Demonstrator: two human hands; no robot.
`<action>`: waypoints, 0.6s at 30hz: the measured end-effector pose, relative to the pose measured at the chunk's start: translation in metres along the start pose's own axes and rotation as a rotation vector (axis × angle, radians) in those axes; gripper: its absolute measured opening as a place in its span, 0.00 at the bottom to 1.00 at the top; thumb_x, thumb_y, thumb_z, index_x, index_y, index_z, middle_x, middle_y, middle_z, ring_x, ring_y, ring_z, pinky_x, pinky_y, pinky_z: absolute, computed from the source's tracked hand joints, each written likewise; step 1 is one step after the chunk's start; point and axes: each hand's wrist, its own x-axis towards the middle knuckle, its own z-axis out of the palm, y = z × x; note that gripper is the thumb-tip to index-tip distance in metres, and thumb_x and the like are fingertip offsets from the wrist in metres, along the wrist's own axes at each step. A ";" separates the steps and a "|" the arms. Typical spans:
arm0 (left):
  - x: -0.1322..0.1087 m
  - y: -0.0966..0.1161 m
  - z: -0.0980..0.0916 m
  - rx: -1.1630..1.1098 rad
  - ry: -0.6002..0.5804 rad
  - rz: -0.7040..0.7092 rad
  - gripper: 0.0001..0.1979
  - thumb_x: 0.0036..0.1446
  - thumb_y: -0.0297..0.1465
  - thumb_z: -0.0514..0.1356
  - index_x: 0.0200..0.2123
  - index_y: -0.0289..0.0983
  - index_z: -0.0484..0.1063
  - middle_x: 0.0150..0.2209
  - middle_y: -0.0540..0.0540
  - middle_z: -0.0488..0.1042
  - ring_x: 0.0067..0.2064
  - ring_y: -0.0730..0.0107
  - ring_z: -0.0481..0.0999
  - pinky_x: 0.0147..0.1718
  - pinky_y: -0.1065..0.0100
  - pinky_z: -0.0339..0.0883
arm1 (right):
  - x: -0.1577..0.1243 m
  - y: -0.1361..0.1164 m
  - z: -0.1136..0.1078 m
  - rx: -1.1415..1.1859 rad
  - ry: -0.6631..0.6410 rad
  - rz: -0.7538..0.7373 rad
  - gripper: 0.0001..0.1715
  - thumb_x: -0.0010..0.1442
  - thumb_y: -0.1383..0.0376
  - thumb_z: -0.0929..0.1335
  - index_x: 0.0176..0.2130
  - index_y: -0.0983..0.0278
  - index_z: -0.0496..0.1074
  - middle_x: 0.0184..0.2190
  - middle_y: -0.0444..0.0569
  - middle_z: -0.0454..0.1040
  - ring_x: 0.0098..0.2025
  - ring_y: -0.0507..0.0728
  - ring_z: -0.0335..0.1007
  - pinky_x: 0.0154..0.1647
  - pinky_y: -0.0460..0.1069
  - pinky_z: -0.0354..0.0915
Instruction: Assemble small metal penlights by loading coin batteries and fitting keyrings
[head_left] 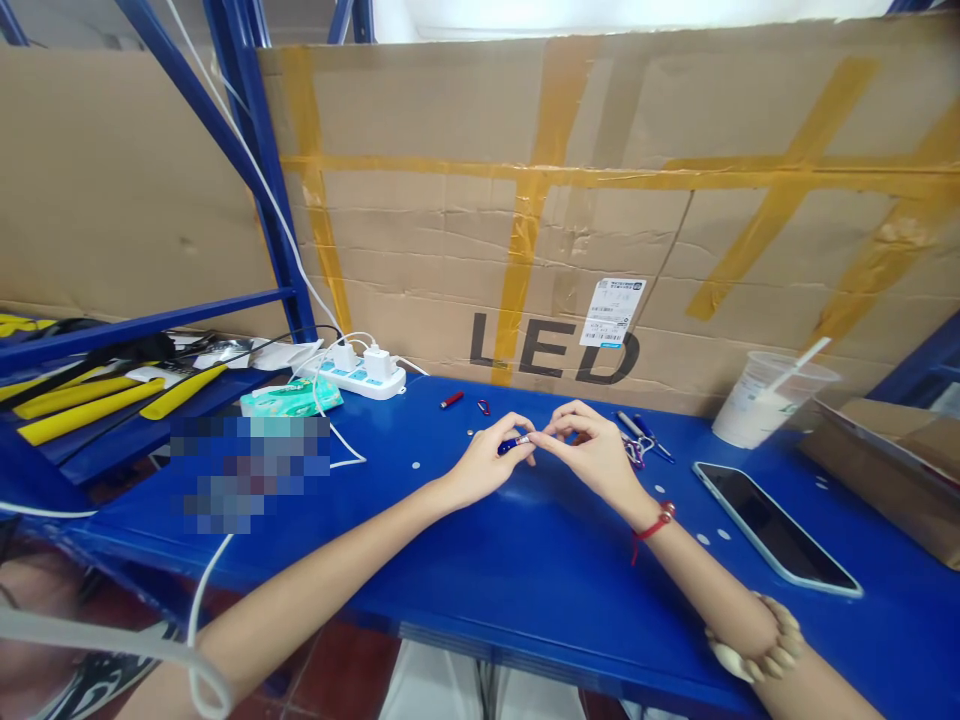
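My left hand (pixel 484 465) is closed around a small dark blue cylinder (pixel 510 446) with a silvery end, held just above the blue table (pixel 517 560). At that silvery end, the thumb and forefinger of my right hand (pixel 589 450) are pinched together. What lies between those fingertips is too small to make out. Behind my right hand are purple and red carabiner clips (pixel 636 453), partly hidden, and a few slim cylinders (pixel 643 428). Beyond my left hand lie a small red cylinder (pixel 451 400) and a red carabiner clip (pixel 484 407).
Small whitish discs (pixel 724 534) are scattered about. A phone (pixel 776 525), a plastic cup with a straw (pixel 765 400) and a cardboard box (pixel 892 450) stand right. Leftward are a power strip (pixel 367 376), a tissue pack (pixel 289 398) and yellow-handled tools (pixel 94 412). Cardboard (pixel 420 250) walls the back.
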 end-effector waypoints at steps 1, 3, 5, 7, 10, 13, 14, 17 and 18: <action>0.000 0.000 0.000 0.033 -0.004 -0.003 0.06 0.58 0.32 0.53 0.39 0.37 0.64 0.27 0.50 0.73 0.37 0.69 0.74 0.41 0.68 0.63 | -0.001 0.001 0.001 -0.003 -0.002 0.011 0.20 0.48 0.51 0.71 0.22 0.66 0.74 0.27 0.47 0.68 0.23 0.48 0.62 0.22 0.46 0.63; 0.001 -0.002 -0.001 0.105 -0.017 -0.017 0.07 0.59 0.32 0.52 0.40 0.38 0.64 0.27 0.51 0.73 0.35 0.70 0.73 0.41 0.69 0.63 | -0.001 0.003 0.003 -0.018 -0.013 0.023 0.22 0.49 0.49 0.71 0.22 0.66 0.74 0.26 0.47 0.68 0.23 0.49 0.63 0.24 0.46 0.65; 0.003 -0.004 -0.003 0.159 -0.023 -0.034 0.08 0.60 0.33 0.51 0.40 0.38 0.65 0.27 0.51 0.73 0.35 0.70 0.73 0.42 0.68 0.63 | 0.000 0.004 0.001 -0.035 -0.035 0.017 0.22 0.50 0.49 0.70 0.25 0.66 0.75 0.28 0.48 0.69 0.23 0.48 0.63 0.24 0.46 0.65; 0.004 -0.007 -0.006 0.185 -0.026 -0.045 0.09 0.60 0.34 0.49 0.40 0.38 0.66 0.27 0.51 0.73 0.36 0.70 0.73 0.44 0.67 0.63 | 0.002 0.004 -0.003 -0.058 -0.063 -0.018 0.21 0.50 0.49 0.70 0.30 0.65 0.77 0.32 0.49 0.70 0.22 0.47 0.63 0.24 0.46 0.65; 0.006 -0.009 -0.011 0.181 -0.055 -0.038 0.11 0.61 0.35 0.49 0.40 0.37 0.67 0.28 0.50 0.73 0.38 0.69 0.72 0.45 0.68 0.62 | 0.004 0.005 -0.011 -0.104 -0.109 -0.106 0.18 0.52 0.52 0.70 0.35 0.62 0.78 0.36 0.49 0.70 0.22 0.47 0.62 0.25 0.46 0.65; 0.007 -0.009 -0.014 0.172 -0.096 -0.008 0.12 0.60 0.36 0.49 0.39 0.36 0.68 0.29 0.49 0.74 0.38 0.68 0.72 0.44 0.68 0.62 | 0.004 0.006 -0.014 -0.159 -0.152 -0.168 0.15 0.55 0.54 0.68 0.35 0.61 0.78 0.37 0.49 0.70 0.25 0.48 0.64 0.26 0.47 0.64; 0.007 -0.009 -0.015 0.180 -0.110 0.000 0.12 0.60 0.35 0.49 0.39 0.36 0.68 0.29 0.49 0.74 0.38 0.68 0.73 0.44 0.68 0.62 | 0.004 0.006 -0.014 -0.171 -0.159 -0.179 0.14 0.56 0.55 0.68 0.34 0.61 0.79 0.37 0.50 0.70 0.26 0.49 0.65 0.27 0.47 0.64; 0.007 -0.009 -0.015 0.213 -0.146 0.015 0.11 0.60 0.34 0.50 0.38 0.36 0.70 0.29 0.49 0.74 0.37 0.69 0.73 0.43 0.69 0.62 | 0.004 0.006 -0.013 -0.181 -0.156 -0.187 0.14 0.56 0.55 0.68 0.30 0.61 0.79 0.36 0.49 0.71 0.28 0.50 0.66 0.28 0.47 0.64; 0.007 -0.010 -0.015 0.220 -0.153 0.019 0.11 0.59 0.33 0.51 0.38 0.36 0.70 0.30 0.49 0.75 0.37 0.69 0.73 0.43 0.69 0.62 | 0.004 0.006 -0.013 -0.177 -0.153 -0.180 0.13 0.55 0.56 0.68 0.29 0.61 0.79 0.36 0.49 0.71 0.27 0.50 0.66 0.28 0.47 0.64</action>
